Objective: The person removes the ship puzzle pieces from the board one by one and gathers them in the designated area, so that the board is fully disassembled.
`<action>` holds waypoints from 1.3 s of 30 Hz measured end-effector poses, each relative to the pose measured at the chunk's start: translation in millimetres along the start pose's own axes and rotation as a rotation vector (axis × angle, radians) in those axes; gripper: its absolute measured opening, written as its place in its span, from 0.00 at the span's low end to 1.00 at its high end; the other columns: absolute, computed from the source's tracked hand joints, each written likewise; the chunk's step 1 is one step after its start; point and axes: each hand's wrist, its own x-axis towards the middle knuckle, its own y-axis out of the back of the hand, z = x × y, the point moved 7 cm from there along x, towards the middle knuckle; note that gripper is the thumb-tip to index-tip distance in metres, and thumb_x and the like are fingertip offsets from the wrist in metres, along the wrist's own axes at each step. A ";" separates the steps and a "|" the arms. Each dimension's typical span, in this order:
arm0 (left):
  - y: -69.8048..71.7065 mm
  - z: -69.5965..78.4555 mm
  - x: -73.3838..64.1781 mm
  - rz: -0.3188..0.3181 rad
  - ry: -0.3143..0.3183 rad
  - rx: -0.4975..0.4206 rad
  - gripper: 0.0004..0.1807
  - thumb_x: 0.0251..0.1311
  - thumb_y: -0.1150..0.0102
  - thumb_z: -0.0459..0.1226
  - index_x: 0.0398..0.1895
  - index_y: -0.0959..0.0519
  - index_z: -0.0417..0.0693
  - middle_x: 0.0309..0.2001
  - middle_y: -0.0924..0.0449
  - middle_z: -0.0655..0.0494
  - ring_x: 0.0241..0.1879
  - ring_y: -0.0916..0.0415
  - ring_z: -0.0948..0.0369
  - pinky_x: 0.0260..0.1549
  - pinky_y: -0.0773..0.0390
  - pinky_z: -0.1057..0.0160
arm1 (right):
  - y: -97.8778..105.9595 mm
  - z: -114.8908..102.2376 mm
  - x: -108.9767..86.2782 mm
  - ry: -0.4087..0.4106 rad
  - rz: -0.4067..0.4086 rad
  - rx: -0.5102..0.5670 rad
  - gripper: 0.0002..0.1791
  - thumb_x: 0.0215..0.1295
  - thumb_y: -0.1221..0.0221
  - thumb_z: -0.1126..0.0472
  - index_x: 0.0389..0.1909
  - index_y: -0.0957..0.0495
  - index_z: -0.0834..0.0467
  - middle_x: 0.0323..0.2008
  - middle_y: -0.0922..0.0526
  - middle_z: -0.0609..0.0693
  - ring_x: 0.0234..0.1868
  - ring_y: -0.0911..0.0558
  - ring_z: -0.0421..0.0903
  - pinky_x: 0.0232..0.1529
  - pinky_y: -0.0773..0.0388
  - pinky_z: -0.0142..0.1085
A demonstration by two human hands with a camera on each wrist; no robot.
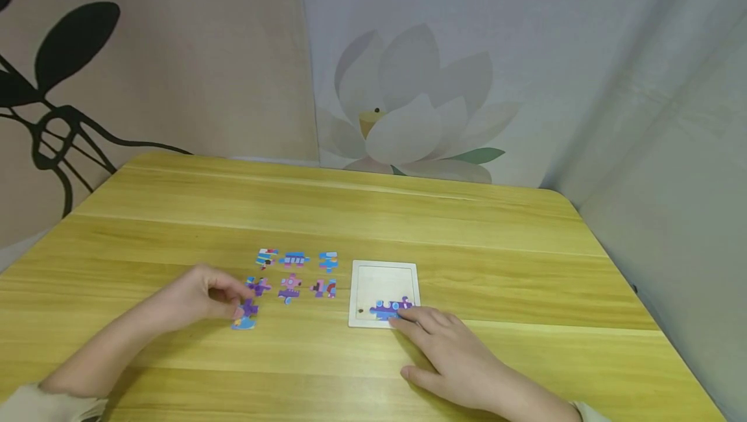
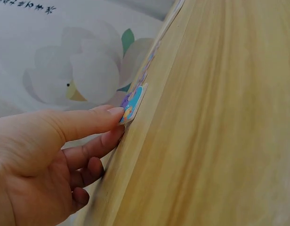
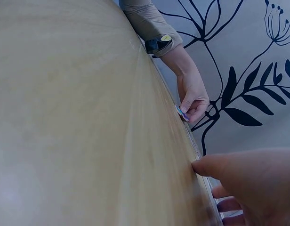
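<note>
My left hand [image 1: 198,299] pinches a blue, purple and orange jigsaw piece [image 1: 245,320] between thumb and fingers, beside several loose pieces. In the left wrist view that piece [image 2: 134,101] is tilted, its lower edge close to the wooden surface. A square, pale puzzle tray [image 1: 373,279] lies to the right. Joined blue and purple pieces [image 1: 382,310] fill part of its lower right. Extended fingers of my right hand [image 1: 452,357] rest at those pieces and the tray's lower edge, partly covering them. The right wrist view shows the right hand [image 3: 258,183] with its thumb low over the table.
Loose jigsaw pieces lie in two rough rows left of the tray, among them a blue striped piece [image 1: 294,258] and a pink and purple one [image 1: 290,287]. The wooden table [image 1: 496,247] meets a curtain [image 1: 233,52] printed with flowers and leaves.
</note>
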 end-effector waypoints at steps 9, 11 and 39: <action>-2.2 1.3 1.4 -0.011 0.002 0.040 0.14 0.51 0.31 0.32 0.42 0.17 0.36 0.30 0.21 0.52 0.29 0.26 0.60 0.27 0.22 0.64 | -0.1 -0.3 -1.0 -0.002 0.002 0.009 0.33 0.66 0.46 0.43 0.70 0.36 0.50 0.66 0.35 0.47 0.65 0.36 0.48 0.63 0.39 0.50; -2.0 2.6 1.5 -0.009 -0.008 0.071 0.14 0.51 0.31 0.32 0.42 0.17 0.36 0.29 0.21 0.53 0.29 0.26 0.61 0.27 0.22 0.65 | 0.0 0.2 -1.0 -0.001 0.002 0.008 0.33 0.67 0.46 0.43 0.70 0.37 0.50 0.66 0.35 0.47 0.66 0.36 0.48 0.63 0.39 0.50; -1.0 1.4 0.2 -0.013 -0.047 0.162 0.11 0.52 0.30 0.38 0.39 0.15 0.47 0.24 0.27 0.58 0.24 0.33 0.64 0.21 0.30 0.68 | -0.3 2.0 -1.3 -0.004 -0.003 0.036 0.32 0.68 0.48 0.41 0.70 0.37 0.46 0.67 0.37 0.47 0.67 0.37 0.48 0.62 0.39 0.52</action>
